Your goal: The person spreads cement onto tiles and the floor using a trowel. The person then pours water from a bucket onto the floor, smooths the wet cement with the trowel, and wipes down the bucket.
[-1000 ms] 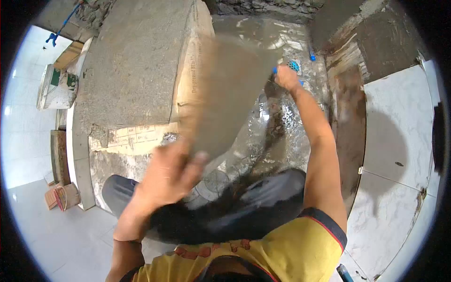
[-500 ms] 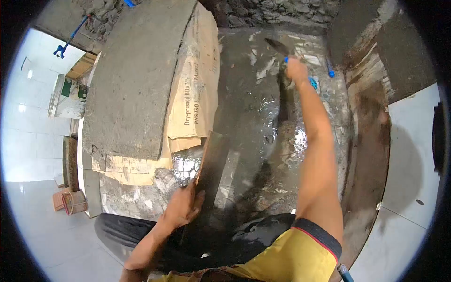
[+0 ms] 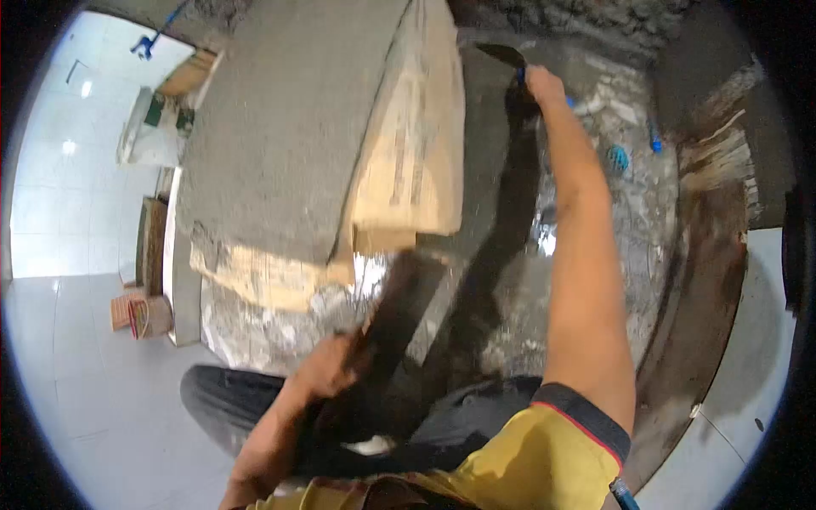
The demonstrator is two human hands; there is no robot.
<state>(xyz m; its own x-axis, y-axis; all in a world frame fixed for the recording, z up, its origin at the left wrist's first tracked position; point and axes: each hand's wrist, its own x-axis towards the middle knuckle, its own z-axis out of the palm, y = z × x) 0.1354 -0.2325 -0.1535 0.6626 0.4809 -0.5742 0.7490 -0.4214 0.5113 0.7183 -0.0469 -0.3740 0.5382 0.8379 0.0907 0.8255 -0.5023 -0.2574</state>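
Observation:
My right hand, at the end of an outstretched arm, is closed around the handle of a trowel with a dark blade and a bit of blue at the handle. The blade points left, over wet grey mortar near the far wall. Low and closer to me, my left hand is blurred but closed on the near end of a long dark flat board. The board tilts away from me, its far end near the cardboard.
Left of the mortar stands a mortar-coated slab or block with printed cardboard along its side. A round blue drain cover and a blue-capped pipe lie at right. A bucket sits on the white tiles.
The view has shifted, so the scene sits further right. My right hand has carried the trowel leftward and away from the drain cover, toward the cardboard side. My left hand keeps hold of the board.

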